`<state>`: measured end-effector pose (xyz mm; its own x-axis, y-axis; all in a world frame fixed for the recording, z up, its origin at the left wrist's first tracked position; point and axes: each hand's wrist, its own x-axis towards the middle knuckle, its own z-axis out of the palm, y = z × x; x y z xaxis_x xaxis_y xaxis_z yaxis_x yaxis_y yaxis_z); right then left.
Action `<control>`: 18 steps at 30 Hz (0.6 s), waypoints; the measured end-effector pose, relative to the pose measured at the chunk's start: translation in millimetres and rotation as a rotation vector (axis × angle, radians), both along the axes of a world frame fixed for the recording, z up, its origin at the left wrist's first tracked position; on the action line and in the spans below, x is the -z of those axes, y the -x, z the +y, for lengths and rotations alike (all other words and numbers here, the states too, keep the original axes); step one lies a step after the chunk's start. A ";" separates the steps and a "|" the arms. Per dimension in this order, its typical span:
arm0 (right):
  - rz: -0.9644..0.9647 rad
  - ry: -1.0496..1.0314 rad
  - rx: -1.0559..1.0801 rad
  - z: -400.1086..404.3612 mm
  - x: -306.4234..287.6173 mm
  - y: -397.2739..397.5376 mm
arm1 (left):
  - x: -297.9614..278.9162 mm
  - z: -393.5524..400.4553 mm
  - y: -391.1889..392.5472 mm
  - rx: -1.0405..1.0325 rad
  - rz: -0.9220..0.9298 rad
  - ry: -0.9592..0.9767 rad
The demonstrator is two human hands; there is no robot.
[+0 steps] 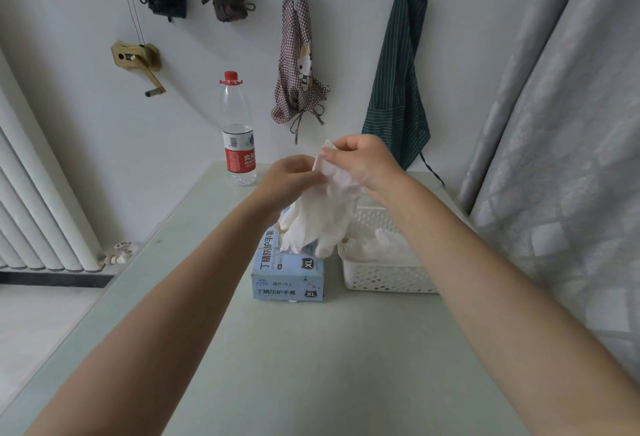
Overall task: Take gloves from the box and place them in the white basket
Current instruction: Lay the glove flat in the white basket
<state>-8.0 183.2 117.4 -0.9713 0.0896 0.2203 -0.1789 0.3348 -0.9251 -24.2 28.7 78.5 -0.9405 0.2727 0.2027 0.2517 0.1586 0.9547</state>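
Both bare arms reach forward over the pale grey-green bench (311, 366). The right hand (363, 161) pinches the cuff end of a thin white disposable glove (325, 213) between thumb and forefinger, holding it up in the air. The left hand (289, 177) grips the same glove just beside it, fingers curled around the cuff's other edge. The glove hangs down from both hands, and its limp fingers dangle over the top of the light blue cardboard glove box (289, 279), which lies flat on the bench and is marked XL. More white glove material bunches at the box's opening behind the hanging glove.

Just to the right of the box, touching or nearly touching it, stands the white perforated plastic basket (388, 279), with several crumpled white gloves (377, 245) already lying inside.

At the far edge of the bench stands a clear plastic water bottle with a red cap and red label (238, 130). On the white wall behind hang a checked apron (299, 64) and a dark green striped apron (398, 89).
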 end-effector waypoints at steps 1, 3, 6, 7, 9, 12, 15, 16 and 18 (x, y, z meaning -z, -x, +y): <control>0.030 -0.019 0.021 0.9 -1.8 -1.4 | 0.2 0.3 0.0 -0.015 -0.012 0.008; 0.079 -0.073 0.055 3.8 -4.8 -4.0 | -1.2 0.6 -2.1 -0.038 -0.048 0.027; 0.128 -0.122 0.110 9.5 -7.3 -6.1 | -2.8 1.2 -5.6 -0.064 -0.135 0.078; 0.133 -0.130 0.126 11.9 -7.5 -5.6 | -2.3 1.5 -6.7 -0.058 -0.173 0.082; 0.107 -0.147 0.151 18.1 -6.1 -3.7 | 1.4 -0.3 -5.9 -0.046 -0.267 0.071; 0.011 -0.117 0.185 32.9 2.1 0.7 | 11.3 -2.8 0.0 -0.130 -0.407 -0.007; -0.104 -0.069 0.226 53.6 18.3 7.2 | 20.3 3.0 9.9 -0.230 -0.434 -0.010; -0.159 -0.023 0.225 60.2 24.9 8.3 | 21.8 6.7 12.3 -0.236 -0.424 0.017; -0.250 0.057 0.225 76.2 42.4 13.8 | 24.6 18.6 19.3 -0.223 -0.374 0.078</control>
<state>-21.8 259.5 75.0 -0.9492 0.3129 -0.0334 0.1279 0.2866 -0.9495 -43.5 47.3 53.9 -0.9828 0.0556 -0.1761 -0.1576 0.2447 0.9567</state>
